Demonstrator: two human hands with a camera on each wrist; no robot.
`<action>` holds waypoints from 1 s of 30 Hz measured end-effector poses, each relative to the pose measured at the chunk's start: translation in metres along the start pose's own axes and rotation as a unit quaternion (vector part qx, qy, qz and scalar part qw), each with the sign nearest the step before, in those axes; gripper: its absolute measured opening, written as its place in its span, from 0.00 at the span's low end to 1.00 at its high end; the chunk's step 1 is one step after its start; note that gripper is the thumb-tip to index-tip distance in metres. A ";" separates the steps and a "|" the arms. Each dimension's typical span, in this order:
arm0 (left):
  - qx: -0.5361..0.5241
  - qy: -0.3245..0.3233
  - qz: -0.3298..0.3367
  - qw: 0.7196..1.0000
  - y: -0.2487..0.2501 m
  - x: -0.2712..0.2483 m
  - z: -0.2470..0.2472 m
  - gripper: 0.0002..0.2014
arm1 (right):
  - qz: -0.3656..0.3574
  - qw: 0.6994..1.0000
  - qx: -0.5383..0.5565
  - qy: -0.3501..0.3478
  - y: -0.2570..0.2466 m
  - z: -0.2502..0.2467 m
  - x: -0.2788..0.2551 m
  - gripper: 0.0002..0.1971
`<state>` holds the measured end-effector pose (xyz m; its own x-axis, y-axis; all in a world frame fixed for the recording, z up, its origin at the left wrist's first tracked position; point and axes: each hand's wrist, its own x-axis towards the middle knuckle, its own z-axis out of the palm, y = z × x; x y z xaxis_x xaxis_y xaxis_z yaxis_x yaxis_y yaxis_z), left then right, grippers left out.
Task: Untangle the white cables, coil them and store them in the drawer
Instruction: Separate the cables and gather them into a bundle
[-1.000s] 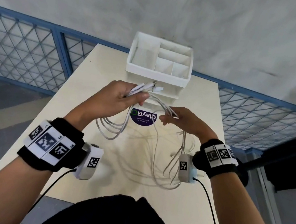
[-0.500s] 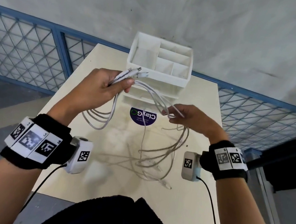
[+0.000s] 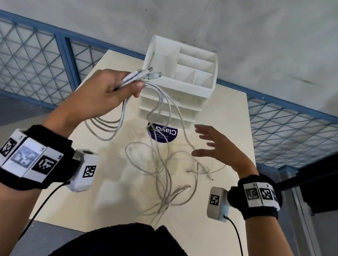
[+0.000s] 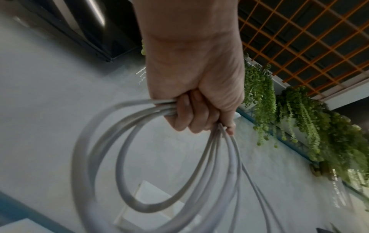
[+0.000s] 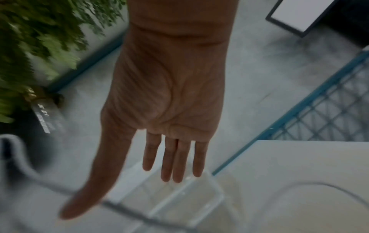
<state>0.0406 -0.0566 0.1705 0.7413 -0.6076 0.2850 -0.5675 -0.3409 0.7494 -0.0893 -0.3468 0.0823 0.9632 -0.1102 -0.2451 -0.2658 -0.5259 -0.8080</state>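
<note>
While gripped by left hand (image 3: 112, 90), white cables (image 3: 158, 159) beside splayed right hand (image 3: 218, 146).

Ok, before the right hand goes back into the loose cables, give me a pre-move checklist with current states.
1. Left hand grips the white cables near the connectors: ok.
2. Right hand free, fingers spread: ok.
3. Cables untangled: not ok, strands cross on the table.
4. Coiling finished: not ok, only a few loops hang from the left hand.
5. A drawer of the organizer open: cannot tell.
</note>
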 end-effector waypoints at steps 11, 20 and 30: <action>-0.020 0.048 0.019 0.998 0.001 0.002 -0.006 0.14 | -0.086 0.990 0.110 0.027 -0.048 0.030 0.014 0.12; 0.137 0.034 -0.070 0.988 -0.052 -0.016 -0.031 0.14 | 0.108 0.976 -0.064 0.178 0.043 -0.031 -0.018 0.28; 0.208 -0.118 -0.103 0.965 -0.103 -0.034 -0.006 0.22 | 0.126 0.965 -0.012 0.231 0.067 -0.063 -0.070 0.36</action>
<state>0.0759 0.0033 0.0868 0.7799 -0.6254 -0.0257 -0.5474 -0.7014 0.4565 -0.1720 -0.4276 0.0789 0.7849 -0.5979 -0.1626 -0.4980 -0.4526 -0.7397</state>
